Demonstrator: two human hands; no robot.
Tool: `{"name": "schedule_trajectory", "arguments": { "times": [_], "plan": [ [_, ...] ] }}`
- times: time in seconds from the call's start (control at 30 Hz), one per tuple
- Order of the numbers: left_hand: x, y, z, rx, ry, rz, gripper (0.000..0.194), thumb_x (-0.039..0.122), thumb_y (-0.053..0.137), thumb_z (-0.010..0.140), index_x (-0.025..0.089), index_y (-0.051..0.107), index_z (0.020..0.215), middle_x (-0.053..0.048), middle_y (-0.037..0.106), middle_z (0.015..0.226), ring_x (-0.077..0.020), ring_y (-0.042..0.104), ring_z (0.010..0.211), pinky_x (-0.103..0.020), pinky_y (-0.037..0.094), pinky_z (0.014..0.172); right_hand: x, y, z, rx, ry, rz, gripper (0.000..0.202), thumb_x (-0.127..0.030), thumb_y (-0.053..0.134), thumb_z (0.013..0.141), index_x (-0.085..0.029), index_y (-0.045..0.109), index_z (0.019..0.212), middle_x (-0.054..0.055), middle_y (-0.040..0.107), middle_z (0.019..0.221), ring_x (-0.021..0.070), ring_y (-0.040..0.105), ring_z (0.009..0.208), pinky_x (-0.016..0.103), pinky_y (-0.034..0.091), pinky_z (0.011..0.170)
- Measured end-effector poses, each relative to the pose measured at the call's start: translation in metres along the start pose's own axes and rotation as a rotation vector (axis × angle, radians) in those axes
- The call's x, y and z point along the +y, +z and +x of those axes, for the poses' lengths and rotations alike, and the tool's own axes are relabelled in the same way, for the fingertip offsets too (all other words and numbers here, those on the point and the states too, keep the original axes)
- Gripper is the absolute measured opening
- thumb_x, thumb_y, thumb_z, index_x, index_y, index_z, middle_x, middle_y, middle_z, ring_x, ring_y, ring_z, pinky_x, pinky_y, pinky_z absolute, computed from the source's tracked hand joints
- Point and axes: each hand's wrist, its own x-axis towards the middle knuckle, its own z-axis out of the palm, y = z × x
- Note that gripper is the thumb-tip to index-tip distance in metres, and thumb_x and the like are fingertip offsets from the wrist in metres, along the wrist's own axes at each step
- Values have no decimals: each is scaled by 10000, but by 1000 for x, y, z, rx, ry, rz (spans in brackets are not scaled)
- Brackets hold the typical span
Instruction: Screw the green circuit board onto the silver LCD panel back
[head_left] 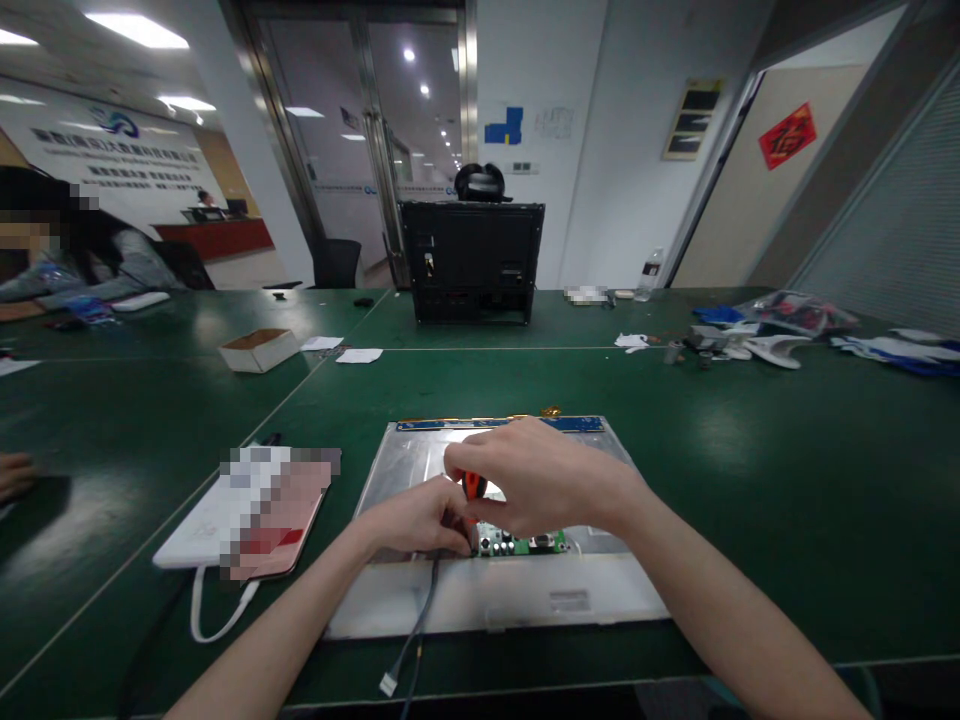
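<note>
A flat metal-backed display panel [622,588] lies on the green table. Along its far edge runs a blue circuit strip [427,425], and a green circuit board [517,543] with small components sits near its middle. My right hand [551,475] grips an orange-and-black screwdriver [472,485] upright at the board's left end. Close to the screwdriver's lower end, my left hand [424,515] has its fingers pinched together; what they hold is hidden. Beneath that hand a dark cable [429,605] trails over the panel's front edge to a white connector [388,684].
Left of the panel lie a white power bank [199,520] and a pink phone [289,515], with a white cable [217,635]. Farther off stand an open box [259,352] and a black monitor-like casing [474,262]. Another person's hand [15,475] rests at far left.
</note>
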Motion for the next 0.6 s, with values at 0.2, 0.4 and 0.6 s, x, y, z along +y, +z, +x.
{"name": "schedule_trajectory", "arguments": {
  "times": [0.2,0.4,0.6],
  "plan": [
    [0,1,0,1,-51,7,114,266,692,699,178,715,767,9,658,675,-141,574,637,-223,425,596,-1,1,1,0,4,-19,94,-270,570,828,-191,542,870,6,646,781,111,499,618,257,230,508],
    [1,0,-1,-31,-57,-4,106,247,676,715,180,720,784,7,667,695,-148,579,653,-229,422,608,-1,2,0,9,-4,-77,120,-306,554,851,-188,564,867,5,655,762,113,505,607,260,229,500],
    [8,-3,-2,-61,41,0,88,216,654,747,182,715,801,-2,676,755,-153,588,708,-227,427,633,-1,1,0,-5,32,-65,128,-309,549,864,-187,578,888,8,646,742,103,492,581,256,235,504]
  ]
}}
